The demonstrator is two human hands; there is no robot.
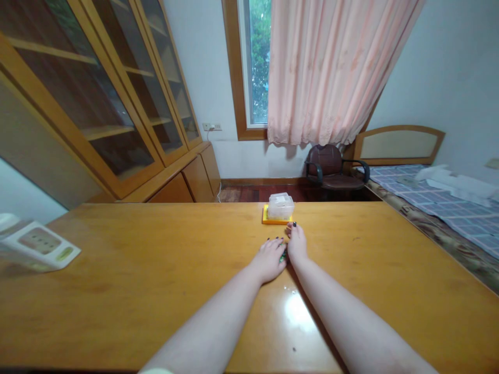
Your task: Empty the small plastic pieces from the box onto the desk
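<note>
Resting palm down on the wooden table [163, 244], my left hand [270, 259] has its fingers stretched forward. Small green pieces [283, 254] show beside its thumb, partly covered, and their kind is too small to make out. My right hand [298, 244] stands on its edge just to the right, with the fingers bent loosely inward and dark nails showing. The two hands nearly touch around the green pieces. Just beyond them, a clear plastic box [281, 206] sits on a flat yellow box [268, 221].
A white and clear container [42, 244] stands at the table's left edge. Past the table are a glass-door cabinet [156, 130], a brown armchair [331, 169] and a bed [448, 192]. A pink curtain [327, 72] hangs by the window.
</note>
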